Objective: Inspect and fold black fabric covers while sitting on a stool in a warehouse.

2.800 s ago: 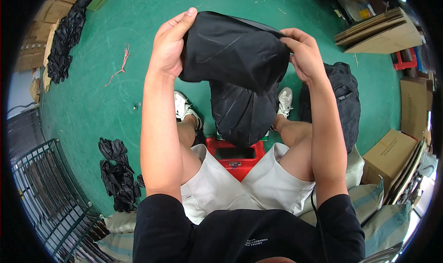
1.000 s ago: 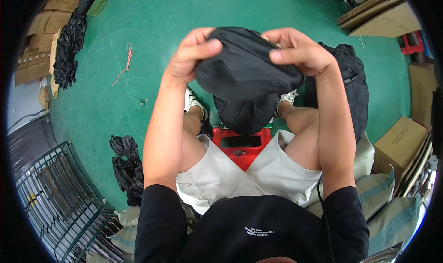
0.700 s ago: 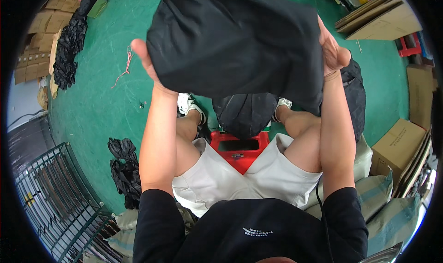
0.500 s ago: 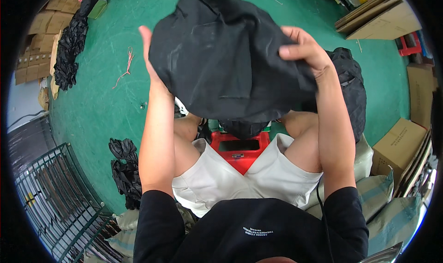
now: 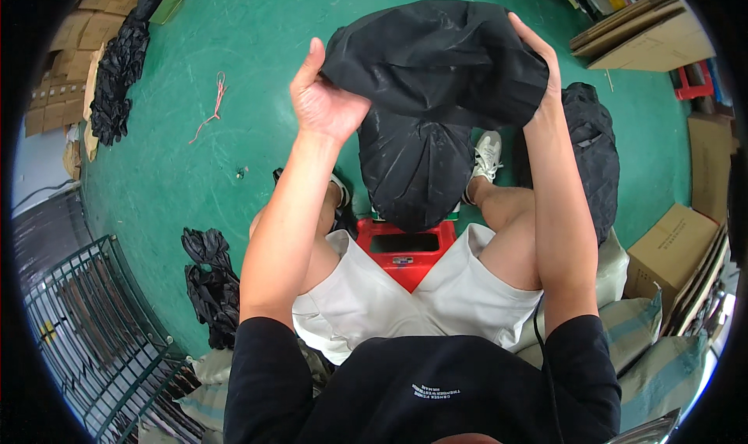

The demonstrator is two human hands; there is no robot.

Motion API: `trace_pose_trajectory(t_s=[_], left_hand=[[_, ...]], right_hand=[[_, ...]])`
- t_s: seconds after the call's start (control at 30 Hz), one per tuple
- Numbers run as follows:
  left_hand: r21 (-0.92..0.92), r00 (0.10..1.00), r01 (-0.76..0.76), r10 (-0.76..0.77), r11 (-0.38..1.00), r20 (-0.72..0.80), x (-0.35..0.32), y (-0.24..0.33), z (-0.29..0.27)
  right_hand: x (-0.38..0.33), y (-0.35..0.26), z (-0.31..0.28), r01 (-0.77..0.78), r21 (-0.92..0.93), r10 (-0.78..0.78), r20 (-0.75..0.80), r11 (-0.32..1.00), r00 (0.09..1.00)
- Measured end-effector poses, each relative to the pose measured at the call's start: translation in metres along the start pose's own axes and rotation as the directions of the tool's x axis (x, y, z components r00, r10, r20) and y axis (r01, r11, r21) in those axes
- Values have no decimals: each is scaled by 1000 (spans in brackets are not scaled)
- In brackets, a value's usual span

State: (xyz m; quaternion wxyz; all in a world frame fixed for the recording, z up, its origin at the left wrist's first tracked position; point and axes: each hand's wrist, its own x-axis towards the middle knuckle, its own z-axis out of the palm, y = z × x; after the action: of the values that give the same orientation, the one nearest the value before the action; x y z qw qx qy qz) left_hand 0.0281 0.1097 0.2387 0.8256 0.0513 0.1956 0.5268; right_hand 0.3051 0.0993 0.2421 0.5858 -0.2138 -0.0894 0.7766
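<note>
A black fabric cover [image 5: 436, 58], rounded and creased like a hood, is held up in front of me between both hands. My left hand [image 5: 327, 105] is at its left edge, palm turned up and thumb sticking out, with the fingers hidden behind the cloth. At the right end, my right hand [image 5: 545, 58] grips the edge with its fingers along the outside. Below the cover stands a rounded stack or form of black fabric [image 5: 413, 171], its top partly hidden by the held piece. A red plastic stool [image 5: 401, 268] shows between my thighs.
More black fabric [image 5: 588, 148] is heaped beside my right leg. Black pieces [image 5: 210, 288] lie on the floor at left, near a dark metal rack [image 5: 101, 327]. Cartons [image 5: 674, 245] and woven sacks [image 5: 635, 327] sit at right. Pink string [image 5: 214, 109] lies on the green floor.
The cover has tilted, flattened and shifted right, uncovering the black form beneath. My left hand moved right and down with its palm turning up; my right hand moved slightly up.
</note>
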Motion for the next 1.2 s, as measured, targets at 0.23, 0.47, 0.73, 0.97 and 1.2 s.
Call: trace_pose_trajectory(t_s=[0.23,0.47,0.73,0.97,1.2], left_hand=[[253,994,-32,4,967,112,9,-5,-3],[89,997,-23,16,996,80,27,-7,2],[367,968,46,49,929,-245,79,-16,-22],[349,919,-386,321,854,230,68,3,20],[891,875,238,312,388,-370,65,-29,-82]], right_hand=[[1,-4,13,54,14,-50,-181,998,982],[2,-5,26,23,-89,-41,-209,996,977],[32,-4,3,-93,-236,-29,-467,967,884],[31,-22,13,235,-171,-248,-54,957,967],[37,23,-119,-459,-625,-52,-625,631,779]])
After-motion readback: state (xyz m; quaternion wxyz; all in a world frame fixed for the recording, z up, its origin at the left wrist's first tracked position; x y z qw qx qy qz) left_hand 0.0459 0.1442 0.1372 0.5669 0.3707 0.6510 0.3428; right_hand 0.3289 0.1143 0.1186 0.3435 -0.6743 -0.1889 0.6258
